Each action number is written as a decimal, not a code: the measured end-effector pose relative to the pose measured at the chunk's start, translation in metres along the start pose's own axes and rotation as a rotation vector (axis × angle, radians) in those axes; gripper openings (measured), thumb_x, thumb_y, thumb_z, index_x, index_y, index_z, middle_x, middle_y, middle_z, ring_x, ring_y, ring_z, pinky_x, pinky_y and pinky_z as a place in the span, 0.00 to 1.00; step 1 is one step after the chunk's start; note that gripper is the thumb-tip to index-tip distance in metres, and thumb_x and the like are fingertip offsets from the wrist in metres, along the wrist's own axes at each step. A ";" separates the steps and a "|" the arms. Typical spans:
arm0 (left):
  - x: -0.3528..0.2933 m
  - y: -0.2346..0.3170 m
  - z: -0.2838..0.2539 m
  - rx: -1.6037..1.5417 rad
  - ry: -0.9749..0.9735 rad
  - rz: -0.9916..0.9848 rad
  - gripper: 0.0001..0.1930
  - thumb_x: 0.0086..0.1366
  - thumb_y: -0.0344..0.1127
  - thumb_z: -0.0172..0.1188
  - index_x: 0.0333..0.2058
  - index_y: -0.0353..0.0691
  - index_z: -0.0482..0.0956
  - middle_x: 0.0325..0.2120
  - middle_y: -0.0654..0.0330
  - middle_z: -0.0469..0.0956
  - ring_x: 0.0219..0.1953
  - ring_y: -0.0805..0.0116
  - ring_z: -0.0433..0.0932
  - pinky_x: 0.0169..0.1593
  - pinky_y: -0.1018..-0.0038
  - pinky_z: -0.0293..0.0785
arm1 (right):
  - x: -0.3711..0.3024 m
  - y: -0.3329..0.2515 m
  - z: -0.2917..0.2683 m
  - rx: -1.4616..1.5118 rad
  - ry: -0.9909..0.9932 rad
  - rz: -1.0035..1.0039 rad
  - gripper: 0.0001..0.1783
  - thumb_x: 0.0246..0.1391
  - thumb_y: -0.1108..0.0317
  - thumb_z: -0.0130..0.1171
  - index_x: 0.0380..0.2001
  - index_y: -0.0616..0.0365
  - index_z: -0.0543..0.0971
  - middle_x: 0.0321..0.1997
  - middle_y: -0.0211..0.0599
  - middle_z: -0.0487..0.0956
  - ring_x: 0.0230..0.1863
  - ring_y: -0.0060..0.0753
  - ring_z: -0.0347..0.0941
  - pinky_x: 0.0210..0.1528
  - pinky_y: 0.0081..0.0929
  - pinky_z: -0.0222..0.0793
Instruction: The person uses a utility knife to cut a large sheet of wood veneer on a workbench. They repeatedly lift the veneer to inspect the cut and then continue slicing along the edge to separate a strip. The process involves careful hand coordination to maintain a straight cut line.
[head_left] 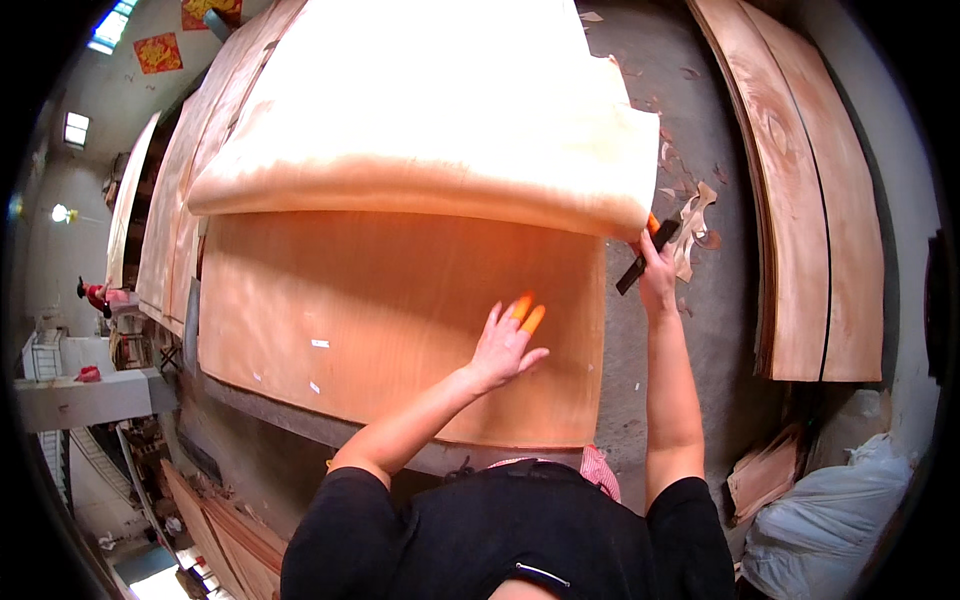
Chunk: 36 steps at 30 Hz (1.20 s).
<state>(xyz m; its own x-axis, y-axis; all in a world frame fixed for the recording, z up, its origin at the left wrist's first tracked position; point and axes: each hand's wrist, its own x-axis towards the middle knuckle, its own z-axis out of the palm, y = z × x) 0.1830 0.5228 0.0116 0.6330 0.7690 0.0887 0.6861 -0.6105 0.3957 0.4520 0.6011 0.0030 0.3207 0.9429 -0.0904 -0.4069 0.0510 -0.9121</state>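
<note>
My left hand point(508, 345) is open, its fingers spread over the lower wood sheet point(400, 310); orange covers sit on two of its fingertips. I cannot tell whether it touches the surface. At the right edge of the stack, my right hand point(656, 272) is closed around a dark, narrow bar-shaped tool point(632, 276) whose exact kind I cannot make out. Something orange shows by its fingers. That hand is against the corner of a pale veneer sheet point(420, 130), which is folded back in a rounded curl across the far half of the stack.
Torn veneer scraps point(692, 230) litter the grey floor on the right. Beyond them stands a long stack of wood sheets point(800, 200). A white plastic bag point(830, 515) lies at the lower right. Another person point(98, 295) is far off at the left, near more stacked sheets point(170, 220).
</note>
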 end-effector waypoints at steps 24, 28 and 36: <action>-0.001 0.071 -0.086 -0.358 0.180 0.149 0.26 0.54 0.37 0.58 0.52 0.36 0.66 0.55 0.45 0.60 0.53 0.50 0.64 0.55 0.65 0.62 | -0.147 -0.008 -0.064 0.215 -0.080 0.167 0.17 0.57 0.68 0.44 0.50 0.61 0.67 0.38 0.32 0.76 0.42 0.30 0.72 0.50 0.33 0.63; 0.016 0.074 -0.101 -0.293 0.284 0.126 0.27 0.55 0.39 0.57 0.54 0.37 0.64 0.55 0.46 0.59 0.55 0.49 0.62 0.57 0.61 0.58 | -0.166 0.010 -0.079 0.090 -0.050 0.287 0.18 0.55 0.68 0.49 0.48 0.64 0.69 0.38 0.35 0.76 0.39 0.31 0.72 0.46 0.31 0.66; 0.022 0.082 -0.081 0.024 0.190 0.056 0.35 0.55 0.55 0.53 0.56 0.37 0.60 0.56 0.49 0.59 0.62 0.54 0.51 0.61 0.51 0.40 | -0.186 0.046 -0.125 -0.206 -0.116 0.545 0.15 0.57 0.65 0.46 0.46 0.58 0.70 0.37 0.30 0.77 0.39 0.23 0.73 0.37 0.21 0.67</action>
<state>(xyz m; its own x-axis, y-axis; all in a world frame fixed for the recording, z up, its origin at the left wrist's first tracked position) 0.2244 0.5043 0.1197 0.5928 0.7545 0.2815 0.6617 -0.6556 0.3637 0.4807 0.3869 -0.0724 0.0122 0.8457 -0.5334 -0.3090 -0.5042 -0.8064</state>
